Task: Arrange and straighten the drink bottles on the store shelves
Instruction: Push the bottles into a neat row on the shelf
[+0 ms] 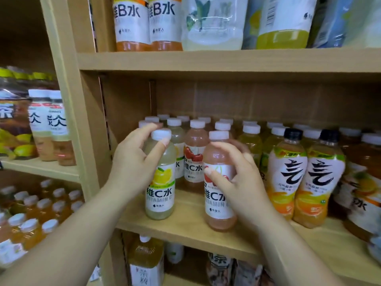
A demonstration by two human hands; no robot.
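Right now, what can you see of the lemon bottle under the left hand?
The lemon bottle is clear plastic with pale yellowish drink, a white cap and a white label showing a lemon. It stands upright near the front edge of the middle shelf. The left hand grips its neck and shoulder, thumb just below the cap.

On the middle shelf (185,226) at frame centre, a lemon-label bottle (160,182) stands left of a cherry-label bottle (219,188), both ahead of rows of capped bottles (196,141) behind; two black-capped bottles (305,174) stand to their right, vitamin B bottles (147,23) on the upper shelf (226,60) at top, more bottles (31,215) at lower left
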